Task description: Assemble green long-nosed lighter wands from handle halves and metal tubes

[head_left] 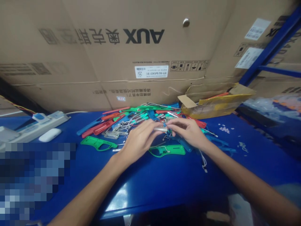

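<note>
My left hand (pixel 138 139) and my right hand (pixel 188 131) meet over a blue tabletop (pixel 164 182). Together they pinch a small clear plastic piece (pixel 161 129) between their fingertips, fingers closed on it. Just behind them lies a pile of red, green and blue plastic handle-shaped parts (pixel 141 117) mixed with thin wires and clear pieces. A green part (pixel 166 150) lies under my hands and another green part (pixel 97 143) lies to the left.
A large AUX cardboard box (pixel 131 56) forms a wall behind the table. An open yellow-taped carton (pixel 216 100) sits at the back right, a white power strip (pixel 35 125) at the left, and a blue shelf frame (pixel 270 50) at the right.
</note>
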Tool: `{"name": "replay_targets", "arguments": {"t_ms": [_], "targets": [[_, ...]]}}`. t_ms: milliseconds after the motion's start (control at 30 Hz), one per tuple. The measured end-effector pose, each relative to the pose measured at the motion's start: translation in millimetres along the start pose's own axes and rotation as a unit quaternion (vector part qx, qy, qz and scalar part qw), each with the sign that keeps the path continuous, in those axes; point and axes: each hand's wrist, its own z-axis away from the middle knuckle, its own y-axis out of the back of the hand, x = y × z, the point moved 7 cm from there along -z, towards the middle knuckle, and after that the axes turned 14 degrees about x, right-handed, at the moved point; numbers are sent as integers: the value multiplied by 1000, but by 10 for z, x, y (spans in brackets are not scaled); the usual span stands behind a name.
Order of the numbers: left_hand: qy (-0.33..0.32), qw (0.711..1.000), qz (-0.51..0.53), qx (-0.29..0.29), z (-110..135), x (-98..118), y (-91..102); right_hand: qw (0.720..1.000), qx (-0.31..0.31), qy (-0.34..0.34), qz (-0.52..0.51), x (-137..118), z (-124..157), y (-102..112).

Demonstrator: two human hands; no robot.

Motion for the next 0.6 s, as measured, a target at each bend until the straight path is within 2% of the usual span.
{"name": "replay_targets", "arguments": {"t_ms": [167, 333, 467, 600], "targets": [[23, 1000, 10, -14, -8, -20, 3, 1000, -25, 8, 4, -34, 25, -50], [38, 999, 7, -19, -11, -46, 19, 999, -50, -16, 0, 15, 40, -61], [48, 999, 1, -23, -9, -58, 20, 999, -51, -5, -18, 3, 40, -57], [55, 998, -4, -23, -2, -61, 13, 999, -25, -4, -36, 12, 30, -47]]}}
